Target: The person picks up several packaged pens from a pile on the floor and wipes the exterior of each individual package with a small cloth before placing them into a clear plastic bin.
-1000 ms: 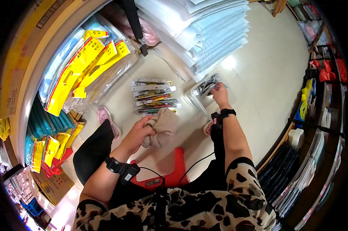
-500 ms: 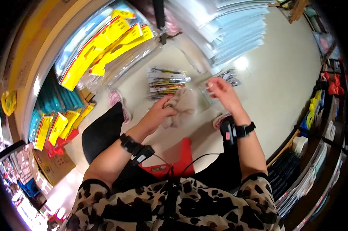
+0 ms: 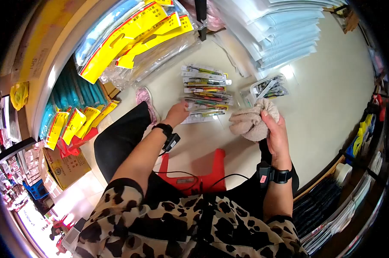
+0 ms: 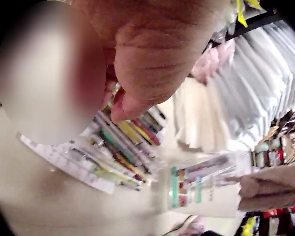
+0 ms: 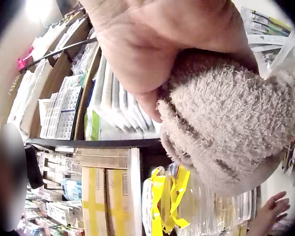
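A beige fluffy cloth (image 3: 251, 122) is bunched in my right hand (image 3: 277, 135), the thumb pressed over it; in the right wrist view the cloth (image 5: 231, 118) fills much of the picture. My left hand (image 3: 177, 114) reaches to the left end of a row of slim clear packets (image 3: 206, 90) with colourful pen-like items inside, lying on the floor. The right wrist view catches that left hand (image 5: 271, 212) with its fingers spread. Beyond the cloth stands a clear plastic box (image 3: 248, 96) holding more dark slender items (image 3: 272, 87).
Stacked pale-blue sheets (image 3: 276, 38) stand at the far side. Clear bags with yellow header cards (image 3: 125, 38) fill the left shelf. A red stool (image 3: 218, 167) is below me, with cables across it. Racks of goods (image 3: 327, 219) line the right side.
The cloth has passed from my left hand to my right. The right hand has come away from the plastic box, while the left has moved to the packets. The head view has shifted.
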A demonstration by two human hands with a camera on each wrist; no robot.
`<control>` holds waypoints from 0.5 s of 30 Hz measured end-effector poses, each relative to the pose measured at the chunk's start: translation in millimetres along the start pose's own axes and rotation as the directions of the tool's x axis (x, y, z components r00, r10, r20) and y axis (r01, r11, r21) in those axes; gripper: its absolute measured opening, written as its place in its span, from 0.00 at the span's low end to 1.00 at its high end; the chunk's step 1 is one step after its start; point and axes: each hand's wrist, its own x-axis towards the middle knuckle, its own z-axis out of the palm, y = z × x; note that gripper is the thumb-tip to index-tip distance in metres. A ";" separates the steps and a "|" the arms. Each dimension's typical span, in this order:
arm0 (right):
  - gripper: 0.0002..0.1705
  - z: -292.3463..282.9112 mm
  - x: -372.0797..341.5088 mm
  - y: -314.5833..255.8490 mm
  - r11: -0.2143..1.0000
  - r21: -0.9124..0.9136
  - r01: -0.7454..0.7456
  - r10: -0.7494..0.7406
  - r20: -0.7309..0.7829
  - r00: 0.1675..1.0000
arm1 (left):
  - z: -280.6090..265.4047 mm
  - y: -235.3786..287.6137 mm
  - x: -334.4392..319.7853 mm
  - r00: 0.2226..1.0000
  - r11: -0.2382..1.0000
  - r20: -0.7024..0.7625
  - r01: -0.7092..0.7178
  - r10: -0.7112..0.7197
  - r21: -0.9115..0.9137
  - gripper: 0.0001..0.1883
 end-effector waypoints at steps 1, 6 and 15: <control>0.20 -2.2 5.3 1.5 1.000 -0.023 0.002 -0.003 -0.013 1.000 | 14.7 -15.5 5.2 0.999 0.991 -0.017 -0.036 0.039 0.132 0.20; 0.19 -3.0 12.3 -0.2 0.977 -0.213 -0.014 0.001 -0.059 0.998 | 77.5 -54.7 25.7 0.976 0.919 -0.073 -0.167 0.205 0.357 0.22; 0.20 4.2 20.4 -4.2 0.948 -0.298 -0.109 0.092 -0.071 0.993 | 115.7 -54.0 63.5 0.982 0.801 -0.019 -0.142 0.187 0.581 0.27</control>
